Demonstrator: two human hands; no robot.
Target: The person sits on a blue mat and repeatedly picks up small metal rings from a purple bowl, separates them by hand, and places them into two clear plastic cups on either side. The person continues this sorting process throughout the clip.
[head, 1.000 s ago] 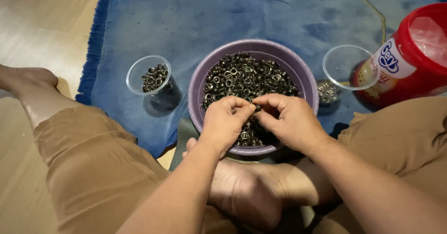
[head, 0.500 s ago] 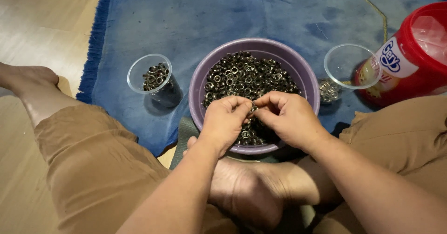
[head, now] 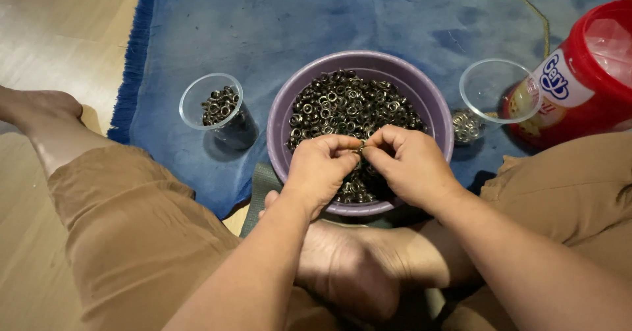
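Both hands, left hand (head: 320, 166) and right hand (head: 405, 165), meet at frame centre over the purple bowl (head: 282, 117), fingers pinched narrow on one small metal ring (head: 360, 149); best keep it low over the bowl so drops land inside.

A red round tub (head: 596, 74) with a white label (head: 559, 81) stands far right.
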